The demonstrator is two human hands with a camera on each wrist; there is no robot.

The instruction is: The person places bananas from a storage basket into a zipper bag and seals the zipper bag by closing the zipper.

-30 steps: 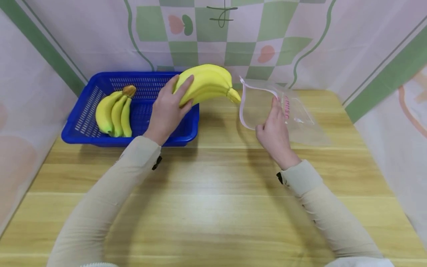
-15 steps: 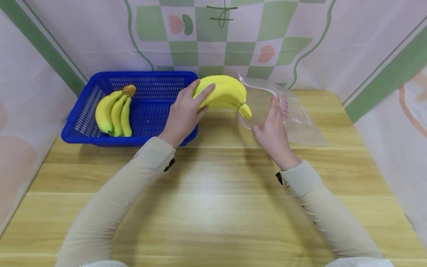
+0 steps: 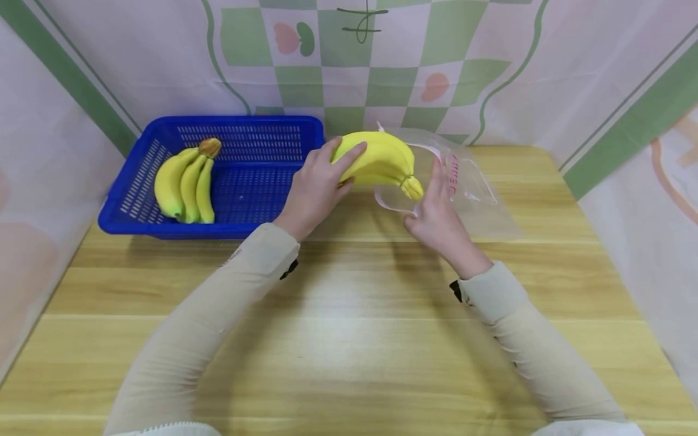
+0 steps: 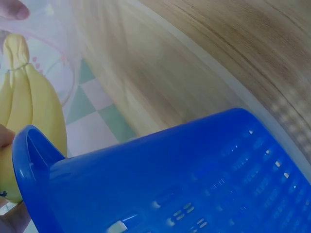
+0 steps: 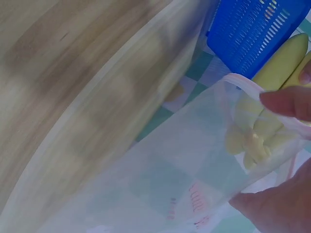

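My left hand [image 3: 319, 188] grips a bunch of yellow bananas [image 3: 376, 158] by its blunt end, stem toward the right. The stem end sits within the mouth of a clear zip bag [image 3: 474, 206] with a pink rim and red lettering; the right wrist view shows the stem through the plastic of the bag [image 5: 160, 165]. My right hand [image 3: 442, 224] pinches the bag's rim and keeps the mouth spread. In the left wrist view the bananas [image 4: 36, 102] stand beyond the basket's rim, with only part of the left hand showing.
A blue plastic basket [image 3: 245, 227] stands at the left on the wooden table [image 3: 338, 339], just beside the left hand. Inside it lies another bunch of bananas [image 3: 182, 184] with a brown stem. A patterned cloth [image 3: 392, 48] hangs behind the table.
My left hand has carried the bananas right and slightly down, from beside the basket into the bag's mouth. The right hand has shifted a little left with the bag.
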